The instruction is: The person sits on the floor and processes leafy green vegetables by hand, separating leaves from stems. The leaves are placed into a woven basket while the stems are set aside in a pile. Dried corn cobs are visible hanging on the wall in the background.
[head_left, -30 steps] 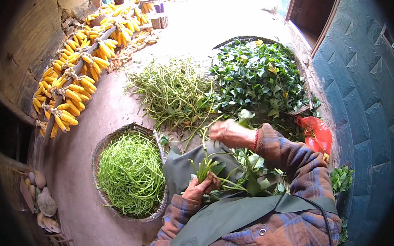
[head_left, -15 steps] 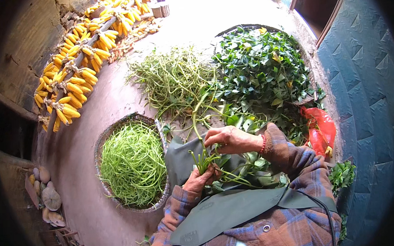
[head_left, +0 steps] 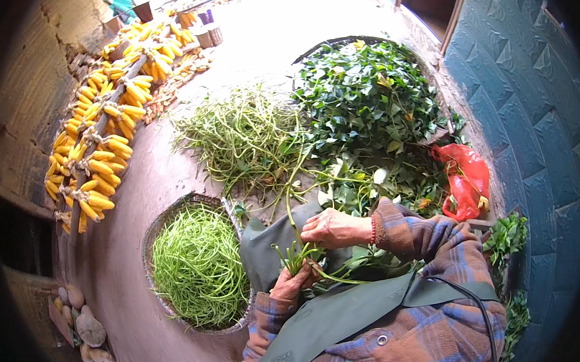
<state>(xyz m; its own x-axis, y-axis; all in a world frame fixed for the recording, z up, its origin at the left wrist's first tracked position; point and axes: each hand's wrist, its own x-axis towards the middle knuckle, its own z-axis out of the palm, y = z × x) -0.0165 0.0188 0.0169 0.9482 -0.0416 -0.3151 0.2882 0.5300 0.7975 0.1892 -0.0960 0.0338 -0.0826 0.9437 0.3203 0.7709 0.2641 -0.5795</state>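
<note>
In the left hand (head_left: 289,286), a bunch of cut green stems (head_left: 294,258) is clamped upright; just beyond, a long green vine (head_left: 289,210), stretching lengthwise away from the body, is pinched by the nearer right hand (head_left: 335,230), fingertips together.

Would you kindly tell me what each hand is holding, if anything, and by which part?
The left hand holds a bunch of green stems just below their upper tips; the right hand is at a long stem, its grip unclear.
</note>
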